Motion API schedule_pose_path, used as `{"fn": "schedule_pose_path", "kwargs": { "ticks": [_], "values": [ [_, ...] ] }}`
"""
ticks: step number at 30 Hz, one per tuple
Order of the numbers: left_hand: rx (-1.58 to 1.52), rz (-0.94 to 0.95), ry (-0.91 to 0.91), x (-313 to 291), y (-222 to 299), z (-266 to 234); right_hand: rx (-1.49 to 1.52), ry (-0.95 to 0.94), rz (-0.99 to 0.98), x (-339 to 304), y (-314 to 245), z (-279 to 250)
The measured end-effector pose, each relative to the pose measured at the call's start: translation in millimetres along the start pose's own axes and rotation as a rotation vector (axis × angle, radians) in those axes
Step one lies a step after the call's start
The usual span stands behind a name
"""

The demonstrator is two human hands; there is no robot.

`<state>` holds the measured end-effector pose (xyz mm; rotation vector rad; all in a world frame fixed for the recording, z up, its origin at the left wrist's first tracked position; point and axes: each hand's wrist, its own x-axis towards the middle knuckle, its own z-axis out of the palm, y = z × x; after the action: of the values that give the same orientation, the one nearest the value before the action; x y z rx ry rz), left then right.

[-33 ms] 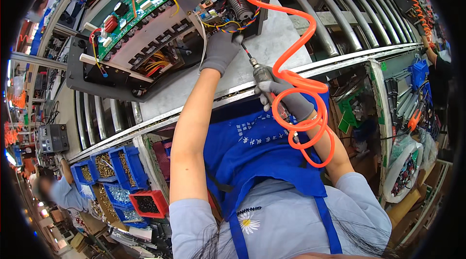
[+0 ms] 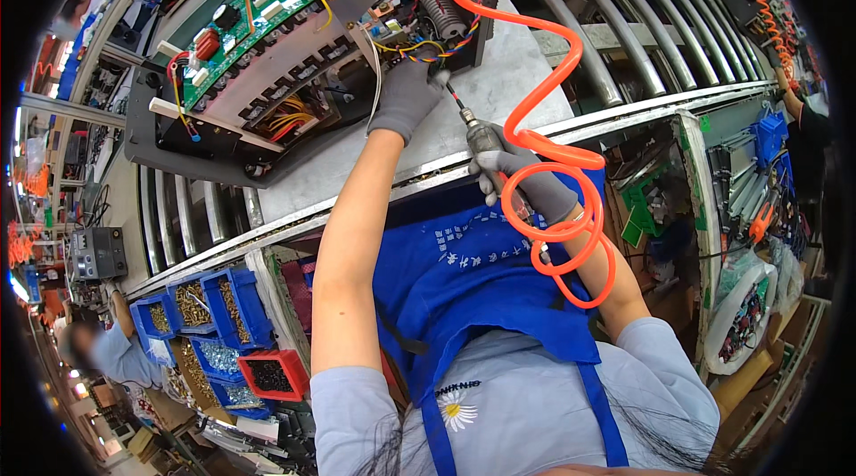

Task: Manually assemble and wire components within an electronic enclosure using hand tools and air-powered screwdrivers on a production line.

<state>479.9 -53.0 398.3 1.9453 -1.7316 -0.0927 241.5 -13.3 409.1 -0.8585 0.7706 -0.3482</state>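
Note:
My right hand (image 2: 542,185), in a grey glove, is wrapped round an air screwdriver (image 2: 482,139) fed by a coiled orange hose (image 2: 562,153). The driver's bit points up and left, toward the fingertips of my left hand (image 2: 408,103). That grey-gloved hand is bent closed at the near edge of an open black chassis (image 2: 459,53); whatever its fingers pinch is hidden. Inside the chassis are a dark ribbed coil, coloured wires and small boards. To the left, a green circuit board (image 2: 241,35) with red and black parts stands tilted on a metal frame.
Metal rollers (image 2: 615,21) run off to the far right. Blue bins (image 2: 236,307) of screws and a red bin (image 2: 272,375) stand at the lower left. Hand tools (image 2: 753,173) hang at the right. Another person (image 2: 125,351) is at the far left.

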Motion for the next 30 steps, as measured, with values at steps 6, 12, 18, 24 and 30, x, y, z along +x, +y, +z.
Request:
{"fn": "schedule_pose_path", "kwargs": {
  "ticks": [6, 12, 18, 24, 30],
  "values": [
    [-0.045, 0.022, 0.036, -6, -4, 2, -0.010, -0.126, -0.048, 4, 2, -6],
    [0.045, -0.122, -0.020, 0, 18, -2, -0.013, -0.125, -0.043, 2, -5, -4],
    [0.053, -0.185, 0.135, -26, 17, -13, 0.039, -0.172, -0.023, 4, 3, 5],
    [-0.600, -0.439, -0.119, -191, 78, -14, 0.376, -0.256, -0.040, 0, 1, -3],
    [-1.960, -0.841, -0.252, -221, 129, 27, 0.072, -0.360, -0.084, 36, 45, -24]
  ]
}}
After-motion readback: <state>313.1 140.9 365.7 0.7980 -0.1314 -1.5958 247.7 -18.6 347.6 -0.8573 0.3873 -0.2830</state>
